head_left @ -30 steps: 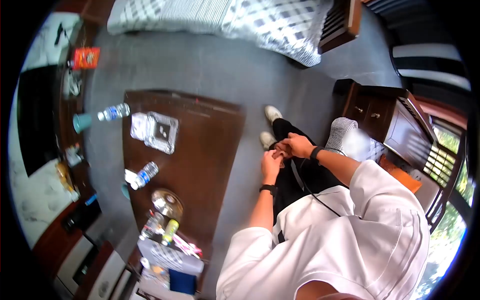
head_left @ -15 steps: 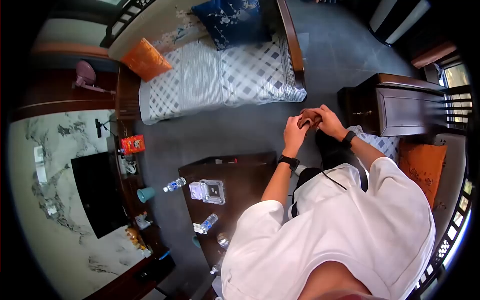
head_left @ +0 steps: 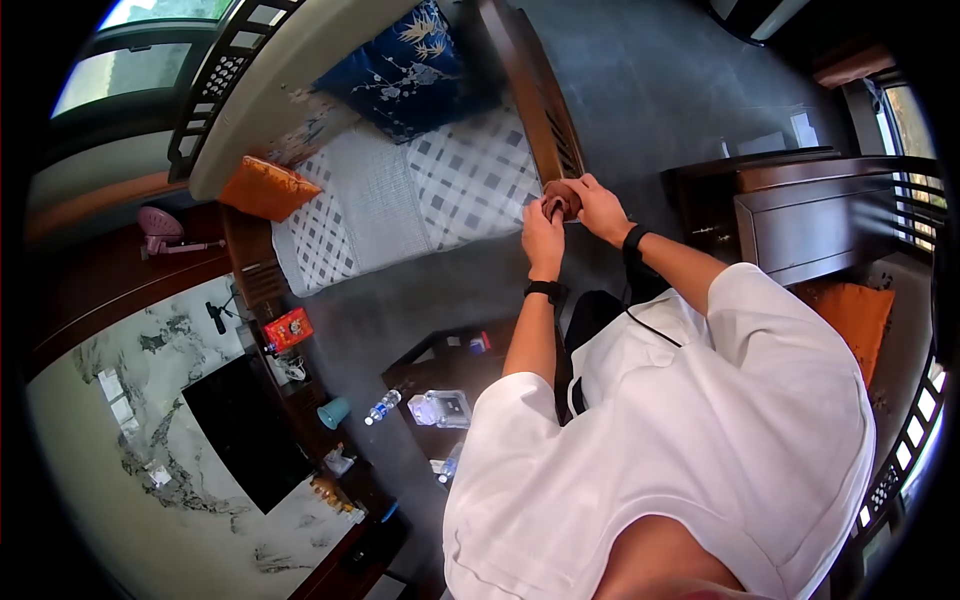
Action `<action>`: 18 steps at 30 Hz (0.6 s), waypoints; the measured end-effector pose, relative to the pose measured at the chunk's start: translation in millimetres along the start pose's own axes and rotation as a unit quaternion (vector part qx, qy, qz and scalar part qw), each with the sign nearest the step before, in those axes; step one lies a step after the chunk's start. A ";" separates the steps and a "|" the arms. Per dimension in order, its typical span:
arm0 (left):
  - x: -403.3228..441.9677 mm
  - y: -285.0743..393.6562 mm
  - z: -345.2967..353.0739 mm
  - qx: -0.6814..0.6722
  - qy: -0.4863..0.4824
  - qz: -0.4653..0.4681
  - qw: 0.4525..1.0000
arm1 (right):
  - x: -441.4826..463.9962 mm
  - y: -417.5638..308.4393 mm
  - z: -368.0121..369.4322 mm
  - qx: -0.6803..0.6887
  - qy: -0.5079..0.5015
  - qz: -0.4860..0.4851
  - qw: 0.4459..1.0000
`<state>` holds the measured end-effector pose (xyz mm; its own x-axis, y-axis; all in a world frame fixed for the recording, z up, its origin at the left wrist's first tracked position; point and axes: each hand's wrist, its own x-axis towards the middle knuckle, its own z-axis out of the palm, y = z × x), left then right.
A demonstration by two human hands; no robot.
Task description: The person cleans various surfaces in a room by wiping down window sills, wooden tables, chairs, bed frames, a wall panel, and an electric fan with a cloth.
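My left hand point(head_left: 543, 238) and my right hand point(head_left: 602, 210) meet in front of me, in the upper middle of the view. Between them they grip a small, soft-looking brown thing point(head_left: 562, 198), partly folded. Its kind is hard to tell, since fingers cover much of it. The fingers of both hands are closed around it. Black bands circle both wrists. A thin dark cord point(head_left: 652, 329) runs over my white clothing below the right wrist. Just beyond my hands is the wooden arm point(head_left: 545, 90) of a sofa.
The sofa has a checked cover point(head_left: 470, 185), a blue cushion point(head_left: 405, 75) and an orange cushion point(head_left: 268, 187). A low dark table point(head_left: 425, 362) with bottles point(head_left: 383, 407) and a clear tray point(head_left: 455, 408) stands left of me. A dark wooden cabinet point(head_left: 820, 225) is on the right.
The view has turned, and the sofa arm now appears right beside my hands. My hands, still gripping the brown thing, sit further left and higher in view. More of the table is hidden by my body.
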<state>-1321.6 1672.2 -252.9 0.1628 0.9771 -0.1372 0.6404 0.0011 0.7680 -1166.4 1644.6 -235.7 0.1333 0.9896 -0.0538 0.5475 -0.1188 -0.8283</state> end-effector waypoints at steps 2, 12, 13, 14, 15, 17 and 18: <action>7.8 3.0 -6.9 0.076 -0.007 0.018 0.997 | 7.9 4.8 8.9 -0.026 -0.015 0.004 1.000; 54.5 2.3 -17.5 0.083 -0.086 0.002 0.993 | 48.2 -2.3 18.3 -0.054 -0.008 0.071 0.996; 65.1 4.4 -19.5 0.083 -0.099 0.003 0.992 | 56.3 -2.8 19.1 -0.053 0.002 0.077 0.996; 77.4 6.9 -20.9 0.081 -0.110 0.007 0.991 | 67.1 -2.7 19.6 -0.055 0.013 0.082 0.995; 85.1 5.3 -20.5 0.084 -0.114 0.009 0.990 | 75.6 -3.7 19.6 -0.069 0.019 0.081 0.994; 102.9 0.6 -16.8 0.069 -0.116 0.022 0.991 | 91.4 -2.9 18.5 -0.085 0.010 0.099 0.991; 112.1 0.6 -15.7 0.061 -0.116 0.027 0.991 | 99.5 -4.4 16.7 -0.093 0.005 0.108 0.990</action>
<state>-1314.7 1785.1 -257.9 0.3596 0.8992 -0.2491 0.7101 -0.0905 0.6983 -1169.3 1744.9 -246.8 0.2707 0.9389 -0.2124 0.6486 -0.3410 -0.6805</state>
